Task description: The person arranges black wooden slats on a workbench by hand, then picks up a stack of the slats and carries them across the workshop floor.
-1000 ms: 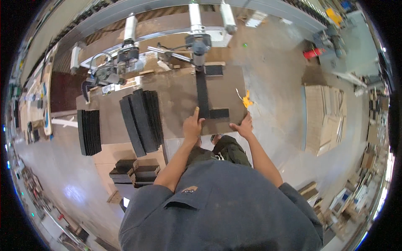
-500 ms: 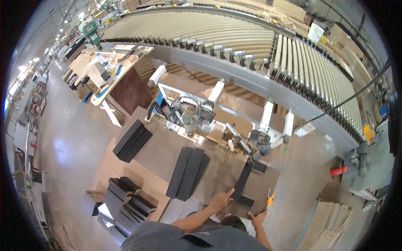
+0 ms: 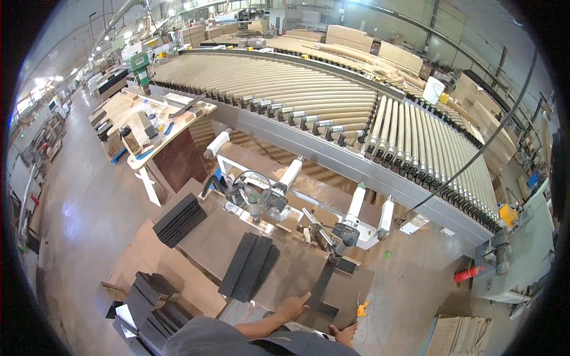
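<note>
On the brown worktop, a long black strip (image 3: pixel 323 282) runs from under the right drill-like machine head (image 3: pixel 342 237) toward me. My left hand (image 3: pixel 292 308) lies at the strip's left side, its index finger stretched out with the tip at the edge. A short black block (image 3: pixel 328 310) sits against the strip's near right side, and another short black piece (image 3: pixel 344 264) lies by the machine head. My right hand (image 3: pixel 344 334) rests at the worktop's near edge, thumb apart from the fingers, with nothing seen in it. My sleeve and the lower frame edge hide part of both forearms.
Left of my hands stand a fanned stack of black strips (image 3: pixel 249 267) and a farther stack (image 3: pixel 180 221). More black pieces (image 3: pixel 155 292) pile up at lower left. A roller conveyor (image 3: pixel 285 98) spans the back. A yellow-orange tool (image 3: pixel 362 307) is at the worktop's right edge.
The view has tipped upward, so more of the hall shows and the worktop sits lower and further left. Both hands keep nearly the same places beside the strip and at the edge.
</note>
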{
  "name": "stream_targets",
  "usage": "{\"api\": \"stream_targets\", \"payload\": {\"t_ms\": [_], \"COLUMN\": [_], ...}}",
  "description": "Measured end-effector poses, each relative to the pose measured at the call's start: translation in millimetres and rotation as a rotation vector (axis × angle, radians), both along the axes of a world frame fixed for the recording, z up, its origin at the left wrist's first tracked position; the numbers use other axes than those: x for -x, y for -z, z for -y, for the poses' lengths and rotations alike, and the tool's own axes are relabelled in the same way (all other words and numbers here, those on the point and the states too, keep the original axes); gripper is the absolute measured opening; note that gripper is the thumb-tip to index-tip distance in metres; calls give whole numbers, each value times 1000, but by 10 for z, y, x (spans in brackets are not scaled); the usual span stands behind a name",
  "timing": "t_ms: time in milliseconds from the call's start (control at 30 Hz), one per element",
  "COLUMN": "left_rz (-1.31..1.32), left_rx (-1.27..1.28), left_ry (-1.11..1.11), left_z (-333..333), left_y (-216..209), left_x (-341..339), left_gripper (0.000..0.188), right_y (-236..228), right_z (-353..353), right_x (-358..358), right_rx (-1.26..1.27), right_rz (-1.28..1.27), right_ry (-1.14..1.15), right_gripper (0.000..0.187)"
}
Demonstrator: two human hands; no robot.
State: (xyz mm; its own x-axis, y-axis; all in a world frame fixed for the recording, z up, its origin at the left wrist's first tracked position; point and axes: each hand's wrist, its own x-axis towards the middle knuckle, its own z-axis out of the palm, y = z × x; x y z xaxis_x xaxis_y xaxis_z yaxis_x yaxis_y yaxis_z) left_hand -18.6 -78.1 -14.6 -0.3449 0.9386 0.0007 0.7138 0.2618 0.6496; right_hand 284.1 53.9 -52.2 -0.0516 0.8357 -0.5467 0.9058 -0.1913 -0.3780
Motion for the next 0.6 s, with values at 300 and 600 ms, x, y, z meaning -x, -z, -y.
{"api": "stream_targets", "payload": {"t_ms": [300,600], "left_rz": [-55,-41], "left_rx": [-107,66], "left_ry": [-44,-61], "left_z": [8,115], "left_y": [115,76], "left_x": [-62,-199], "left_gripper": [64,65], "right_y": [103,59], "right_z": [-19,34], "right_x": [143,-30], "right_rx": [-84,20], "right_rz": [148,80], "right_ry": [39,-102], "right_gripper": [155,161]}}
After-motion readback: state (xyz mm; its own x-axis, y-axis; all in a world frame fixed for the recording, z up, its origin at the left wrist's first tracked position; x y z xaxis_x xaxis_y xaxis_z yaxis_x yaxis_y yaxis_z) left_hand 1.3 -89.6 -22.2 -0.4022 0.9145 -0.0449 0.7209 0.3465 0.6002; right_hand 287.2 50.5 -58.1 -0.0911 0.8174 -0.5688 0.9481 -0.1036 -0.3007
